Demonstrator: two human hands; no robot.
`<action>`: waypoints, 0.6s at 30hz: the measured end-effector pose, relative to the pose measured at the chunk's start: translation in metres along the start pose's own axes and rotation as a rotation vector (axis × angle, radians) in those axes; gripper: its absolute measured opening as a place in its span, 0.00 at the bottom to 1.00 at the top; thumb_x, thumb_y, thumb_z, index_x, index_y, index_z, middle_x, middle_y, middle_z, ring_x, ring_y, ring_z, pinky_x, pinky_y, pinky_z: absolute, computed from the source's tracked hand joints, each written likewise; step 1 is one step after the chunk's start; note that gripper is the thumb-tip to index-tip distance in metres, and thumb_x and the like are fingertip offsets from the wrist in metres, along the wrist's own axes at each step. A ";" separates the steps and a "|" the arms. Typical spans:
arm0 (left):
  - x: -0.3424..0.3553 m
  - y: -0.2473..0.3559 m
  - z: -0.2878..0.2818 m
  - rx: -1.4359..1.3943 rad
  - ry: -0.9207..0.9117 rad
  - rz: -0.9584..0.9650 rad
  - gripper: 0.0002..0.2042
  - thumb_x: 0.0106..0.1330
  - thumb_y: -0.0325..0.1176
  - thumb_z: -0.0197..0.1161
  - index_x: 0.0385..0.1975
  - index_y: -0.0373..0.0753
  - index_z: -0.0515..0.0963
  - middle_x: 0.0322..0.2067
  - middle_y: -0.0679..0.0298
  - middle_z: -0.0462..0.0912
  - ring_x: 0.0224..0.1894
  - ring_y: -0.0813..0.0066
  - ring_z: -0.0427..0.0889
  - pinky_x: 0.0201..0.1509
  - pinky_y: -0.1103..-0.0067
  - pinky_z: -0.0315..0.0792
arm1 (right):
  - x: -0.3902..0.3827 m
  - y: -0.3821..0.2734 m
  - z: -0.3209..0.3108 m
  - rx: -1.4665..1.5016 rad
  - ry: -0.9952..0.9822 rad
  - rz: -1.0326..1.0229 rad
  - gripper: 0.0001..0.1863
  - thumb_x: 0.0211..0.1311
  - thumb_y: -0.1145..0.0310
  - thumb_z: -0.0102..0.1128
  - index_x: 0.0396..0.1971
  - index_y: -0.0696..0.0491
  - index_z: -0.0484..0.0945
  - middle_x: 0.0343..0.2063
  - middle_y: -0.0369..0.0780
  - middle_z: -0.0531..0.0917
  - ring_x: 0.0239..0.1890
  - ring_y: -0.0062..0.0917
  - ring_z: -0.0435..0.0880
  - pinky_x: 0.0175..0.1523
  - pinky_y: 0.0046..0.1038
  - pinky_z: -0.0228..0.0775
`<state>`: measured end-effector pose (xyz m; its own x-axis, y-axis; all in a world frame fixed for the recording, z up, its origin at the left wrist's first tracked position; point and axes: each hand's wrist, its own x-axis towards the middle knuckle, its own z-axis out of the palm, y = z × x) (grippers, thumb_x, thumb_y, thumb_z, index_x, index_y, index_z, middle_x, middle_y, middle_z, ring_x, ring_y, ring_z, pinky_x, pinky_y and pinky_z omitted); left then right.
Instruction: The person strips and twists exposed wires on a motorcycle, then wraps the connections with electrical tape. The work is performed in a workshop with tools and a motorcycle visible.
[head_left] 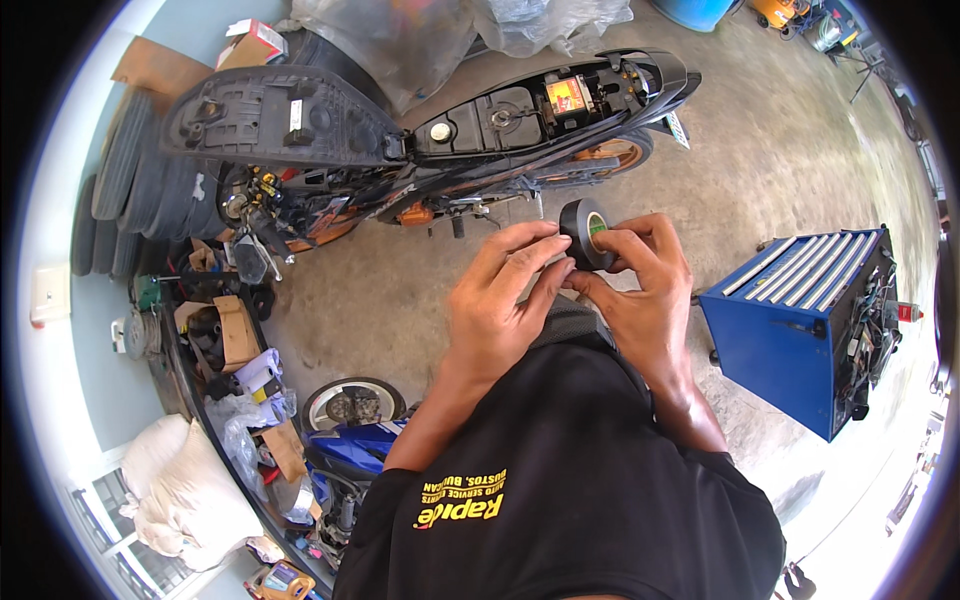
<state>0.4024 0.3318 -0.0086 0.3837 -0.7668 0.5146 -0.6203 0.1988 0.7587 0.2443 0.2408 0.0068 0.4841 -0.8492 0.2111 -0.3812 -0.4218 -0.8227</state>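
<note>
A roll of black electrical tape [574, 236] is held up between my two hands, in front of my chest. My right hand [640, 280] grips it from the right, with fingers at the core hole. At the roll's left edge, my left hand [510, 295] has its thumb and fingertips pinched together against the tape. Whether a loose tape end lies between those fingertips is too small to tell. Beyond my hands stands a black motorcycle [470, 150] with its seat [270, 115] flipped open, baring the battery [566, 97] and a fuel cap [440, 131].
On the right is a blue tool cabinet [770, 350] with tools on top. A blue motorcycle [350, 450] stands at lower left beside a cluttered bench with a cardboard box [236, 330]. Stacked tires [120, 160] line the left wall. Plastic sheeting [400, 40] lies at the back.
</note>
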 end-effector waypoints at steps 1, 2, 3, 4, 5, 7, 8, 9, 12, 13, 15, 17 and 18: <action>-0.004 -0.003 0.004 0.003 0.029 -0.013 0.13 0.65 0.22 0.80 0.49 0.36 0.91 0.49 0.57 0.90 0.46 0.64 0.93 0.48 0.72 0.88 | -0.002 -0.001 0.000 -0.021 0.005 0.012 0.24 0.50 0.68 0.91 0.47 0.54 0.91 0.45 0.42 0.82 0.42 0.31 0.88 0.45 0.35 0.84; -0.006 -0.005 0.007 0.009 0.059 -0.025 0.14 0.64 0.23 0.81 0.49 0.38 0.91 0.48 0.59 0.91 0.44 0.64 0.93 0.47 0.73 0.88 | -0.003 -0.001 0.001 -0.037 0.007 0.004 0.23 0.50 0.68 0.90 0.47 0.53 0.91 0.45 0.42 0.82 0.42 0.32 0.88 0.45 0.36 0.83; -0.009 -0.004 0.011 -0.014 0.071 -0.059 0.13 0.64 0.23 0.81 0.48 0.38 0.91 0.47 0.59 0.91 0.44 0.63 0.93 0.47 0.72 0.87 | -0.004 0.001 0.002 -0.052 0.009 -0.004 0.23 0.51 0.68 0.90 0.48 0.53 0.91 0.45 0.42 0.81 0.42 0.33 0.88 0.45 0.36 0.83; -0.013 -0.002 0.014 -0.038 0.084 -0.092 0.13 0.64 0.23 0.81 0.48 0.38 0.91 0.47 0.59 0.91 0.44 0.63 0.92 0.46 0.72 0.87 | -0.006 0.002 0.002 -0.067 0.011 -0.012 0.23 0.51 0.68 0.90 0.48 0.53 0.90 0.45 0.42 0.81 0.42 0.33 0.88 0.45 0.37 0.83; -0.015 -0.001 0.015 -0.062 0.099 -0.127 0.12 0.64 0.23 0.81 0.47 0.38 0.91 0.47 0.59 0.91 0.44 0.62 0.92 0.46 0.71 0.86 | -0.007 0.005 0.003 -0.087 0.013 -0.029 0.23 0.52 0.69 0.89 0.48 0.53 0.90 0.46 0.42 0.81 0.42 0.34 0.88 0.45 0.37 0.83; -0.016 -0.001 0.016 0.016 0.068 -0.092 0.10 0.68 0.23 0.79 0.47 0.36 0.90 0.46 0.58 0.90 0.43 0.67 0.91 0.43 0.73 0.86 | -0.011 0.012 0.003 -0.125 0.018 -0.063 0.23 0.53 0.69 0.89 0.49 0.53 0.90 0.47 0.43 0.81 0.43 0.36 0.88 0.45 0.37 0.84; -0.016 -0.002 0.016 0.055 0.051 -0.077 0.09 0.70 0.23 0.77 0.48 0.35 0.90 0.45 0.58 0.90 0.42 0.70 0.91 0.42 0.74 0.86 | -0.012 0.014 0.001 -0.124 0.011 -0.081 0.22 0.54 0.69 0.88 0.49 0.53 0.90 0.48 0.43 0.81 0.44 0.36 0.88 0.46 0.37 0.84; -0.017 -0.002 0.019 0.066 0.040 -0.080 0.08 0.72 0.24 0.76 0.47 0.35 0.88 0.45 0.58 0.89 0.40 0.69 0.90 0.40 0.74 0.85 | -0.012 0.016 -0.001 -0.123 0.004 -0.099 0.21 0.55 0.70 0.87 0.49 0.53 0.90 0.49 0.43 0.81 0.44 0.37 0.88 0.47 0.37 0.84; -0.021 -0.007 0.028 0.075 -0.006 -0.104 0.07 0.75 0.27 0.73 0.46 0.35 0.83 0.43 0.58 0.87 0.36 0.69 0.87 0.36 0.74 0.81 | -0.010 0.024 -0.007 -0.096 -0.050 -0.133 0.19 0.59 0.70 0.85 0.49 0.55 0.89 0.55 0.45 0.81 0.48 0.40 0.89 0.49 0.39 0.84; -0.022 -0.010 0.031 0.063 -0.027 -0.122 0.07 0.76 0.27 0.72 0.46 0.35 0.81 0.43 0.59 0.86 0.34 0.69 0.86 0.35 0.73 0.80 | -0.009 0.027 -0.009 -0.084 -0.074 -0.140 0.18 0.60 0.69 0.84 0.49 0.56 0.89 0.57 0.45 0.81 0.50 0.41 0.89 0.51 0.39 0.84; -0.023 -0.010 0.035 0.033 -0.080 -0.131 0.07 0.75 0.27 0.71 0.46 0.36 0.79 0.43 0.59 0.85 0.34 0.65 0.85 0.35 0.71 0.78 | -0.007 0.032 -0.021 -0.265 -0.077 -0.294 0.16 0.64 0.70 0.81 0.47 0.58 0.86 0.62 0.48 0.80 0.55 0.45 0.88 0.54 0.43 0.84; -0.025 -0.008 0.041 -0.012 -0.150 -0.121 0.09 0.73 0.24 0.71 0.47 0.36 0.77 0.43 0.58 0.84 0.35 0.57 0.85 0.36 0.66 0.78 | -0.008 0.039 -0.025 -0.278 -0.078 -0.327 0.14 0.67 0.71 0.78 0.46 0.61 0.84 0.66 0.51 0.78 0.58 0.49 0.86 0.56 0.46 0.83; -0.027 -0.008 0.045 -0.034 -0.152 -0.131 0.09 0.73 0.24 0.70 0.47 0.36 0.76 0.44 0.58 0.84 0.35 0.58 0.85 0.36 0.66 0.78 | -0.011 0.046 -0.023 -0.200 -0.080 -0.282 0.13 0.68 0.72 0.77 0.44 0.61 0.82 0.67 0.52 0.77 0.60 0.51 0.86 0.57 0.47 0.83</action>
<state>0.3662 0.3232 -0.0469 0.3499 -0.8705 0.3462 -0.5475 0.1099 0.8296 0.2038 0.2233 -0.0214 0.6493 -0.6660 0.3671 -0.3667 -0.6971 -0.6161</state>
